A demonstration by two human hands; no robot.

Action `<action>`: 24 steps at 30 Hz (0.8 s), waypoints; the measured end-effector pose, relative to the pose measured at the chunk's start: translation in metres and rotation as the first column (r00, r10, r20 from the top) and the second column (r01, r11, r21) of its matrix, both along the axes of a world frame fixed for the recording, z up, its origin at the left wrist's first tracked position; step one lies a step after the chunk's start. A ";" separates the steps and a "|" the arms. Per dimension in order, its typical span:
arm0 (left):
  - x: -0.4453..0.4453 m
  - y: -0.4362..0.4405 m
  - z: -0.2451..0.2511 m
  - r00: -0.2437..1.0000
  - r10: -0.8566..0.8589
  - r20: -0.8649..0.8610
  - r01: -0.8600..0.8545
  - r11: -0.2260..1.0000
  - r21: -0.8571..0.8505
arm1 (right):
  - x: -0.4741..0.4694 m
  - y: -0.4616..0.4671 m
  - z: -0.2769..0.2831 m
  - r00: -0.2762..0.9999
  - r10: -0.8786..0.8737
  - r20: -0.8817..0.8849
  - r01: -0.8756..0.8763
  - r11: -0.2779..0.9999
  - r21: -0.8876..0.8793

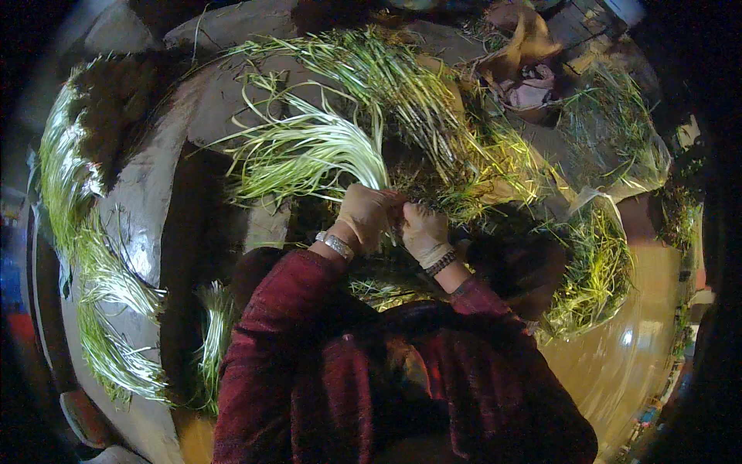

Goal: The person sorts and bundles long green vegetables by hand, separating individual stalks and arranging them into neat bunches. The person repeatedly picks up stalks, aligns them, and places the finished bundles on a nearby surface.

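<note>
My left hand [364, 216], in a pale glove with a silvery band at the wrist, is closed around the base of a bundle of long stalks [353, 145] like garlic chives. Their white ends are in the grip, and the green leaves fan out to the upper left. Close against it is my gloved right hand [426, 232], with a dark bracelet, its fingers curled at the root end of the bundle. What those fingers pinch is hidden. Just beyond the hands lies a large heap of untrimmed green stalks [400, 87], with dark, dirty lower ends.
Cleaned bundles of stalks [124, 290] lie along the grey sheet [139, 214] at left, with another bundle [214, 336] beside my left arm. Clear plastic bags [597, 267] of yellow-green scraps stand at right. A pinkish cloth item [530, 90] sits at upper right.
</note>
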State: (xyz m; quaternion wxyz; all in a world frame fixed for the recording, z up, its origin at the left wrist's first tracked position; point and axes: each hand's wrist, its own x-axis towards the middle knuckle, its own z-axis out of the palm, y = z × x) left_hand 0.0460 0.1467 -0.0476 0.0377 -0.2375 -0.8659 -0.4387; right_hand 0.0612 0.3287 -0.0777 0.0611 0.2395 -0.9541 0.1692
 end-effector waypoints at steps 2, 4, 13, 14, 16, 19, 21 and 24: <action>-0.003 -0.007 -0.002 0.972 -0.028 0.232 0.003 0.994 0.107 | -0.003 0.004 0.003 0.999 0.031 0.031 -0.032 0.999 0.035; -0.004 -0.013 0.002 0.988 -0.043 0.145 0.045 0.999 -0.011 | -0.009 0.006 0.007 0.870 0.163 0.465 0.090 0.876 -0.475; -0.001 -0.017 0.035 0.655 -0.199 0.729 -0.506 0.601 0.619 | -0.023 -0.010 0.003 0.350 0.819 0.455 0.758 0.038 -0.652; -0.003 -0.020 0.040 0.648 -0.104 0.754 -0.560 0.606 0.565 | -0.023 -0.009 -0.002 0.444 0.721 0.532 0.792 -0.037 -0.609; -0.009 -0.033 0.050 0.691 -0.212 0.691 -0.567 0.435 0.700 | -0.024 0.002 -0.018 0.732 0.404 0.549 0.381 0.426 -0.821; -0.022 -0.071 0.068 0.719 -0.144 0.680 -0.626 0.291 0.724 | -0.024 0.041 -0.052 0.820 0.318 0.477 0.250 0.550 -0.797; -0.023 -0.099 0.076 0.772 -0.208 0.601 -0.573 0.182 0.799 | -0.021 0.078 -0.082 0.677 0.263 0.688 0.479 0.551 -0.683; -0.019 -0.125 0.079 0.813 -0.220 0.539 -0.525 0.123 0.842 | -0.012 0.133 -0.126 0.703 -0.324 0.633 0.356 0.931 0.081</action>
